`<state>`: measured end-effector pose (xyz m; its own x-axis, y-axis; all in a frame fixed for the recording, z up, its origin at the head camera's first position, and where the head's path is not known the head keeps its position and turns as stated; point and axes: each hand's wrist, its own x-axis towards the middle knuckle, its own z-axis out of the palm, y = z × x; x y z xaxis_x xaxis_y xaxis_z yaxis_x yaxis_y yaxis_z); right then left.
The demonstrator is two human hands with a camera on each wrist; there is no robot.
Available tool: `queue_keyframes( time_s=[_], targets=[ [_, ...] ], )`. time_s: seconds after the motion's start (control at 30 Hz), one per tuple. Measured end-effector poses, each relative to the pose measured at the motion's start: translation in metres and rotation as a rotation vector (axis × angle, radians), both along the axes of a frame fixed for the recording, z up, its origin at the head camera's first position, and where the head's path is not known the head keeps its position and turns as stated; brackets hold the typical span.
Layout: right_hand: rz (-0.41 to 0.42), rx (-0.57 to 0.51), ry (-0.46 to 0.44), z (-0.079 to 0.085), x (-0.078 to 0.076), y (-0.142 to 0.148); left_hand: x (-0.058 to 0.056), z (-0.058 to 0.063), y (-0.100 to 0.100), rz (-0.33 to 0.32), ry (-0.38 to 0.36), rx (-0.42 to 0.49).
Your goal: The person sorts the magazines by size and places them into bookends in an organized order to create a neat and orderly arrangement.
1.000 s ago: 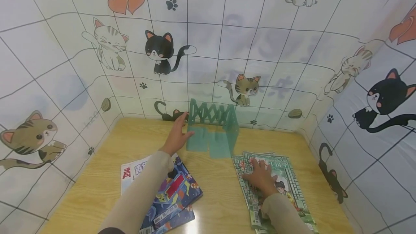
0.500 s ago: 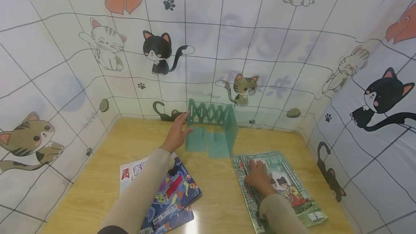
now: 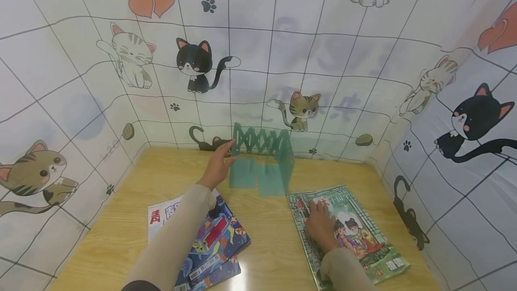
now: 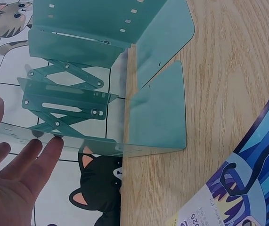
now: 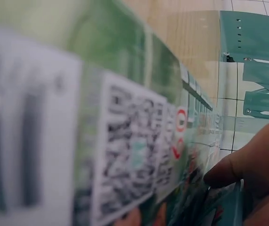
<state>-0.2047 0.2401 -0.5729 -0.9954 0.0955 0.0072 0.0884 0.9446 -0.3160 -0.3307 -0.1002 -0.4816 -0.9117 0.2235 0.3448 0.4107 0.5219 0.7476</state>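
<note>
A translucent green expanding bookend (image 3: 243, 175) with a folding lattice back stands at the rear of the table, near the wall. My left hand (image 3: 218, 165) is at its left end panel; in the left wrist view the fingertips (image 4: 54, 147) touch that panel from outside, fingers extended. My right hand (image 3: 321, 227) rests on green-covered magazines (image 3: 369, 248) at the right, fingers spread over the top cover. The right wrist view shows the thumb (image 5: 226, 170) by the magazine's edge, with the cover's QR code (image 5: 132, 150) close and blurred.
Several blue magazines (image 3: 227, 232) lie loosely overlapped at the left, partly under my left forearm. The wooden table (image 3: 268, 237) meets cat-printed cloth walls (image 3: 258, 57) at the back and sides.
The top green magazine has turned under my right hand, its lower end swinging to the right, and the upper corners are less fanned. My left hand stays at the bookend.
</note>
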Motion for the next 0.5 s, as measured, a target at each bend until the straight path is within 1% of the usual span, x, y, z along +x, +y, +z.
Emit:
queue_keyframes(
  time_s=[0.13,0.3,0.5],
  targets=[
    [0.0,0.005,0.043,-0.005,0.0008,0.0021,0.0004,0.0021,0.0006,0.005,-0.013,0.015],
    [-0.012,-0.022,0.038,-0.0032,0.0033,0.0042,-0.0003,0.0029,-0.0001,-0.007,-0.007,0.019],
    [-0.036,-0.075,0.048,-0.0004,0.0059,0.0026,-0.0004,0.0013,-0.0036,-0.009,-0.028,0.025]
  ],
)
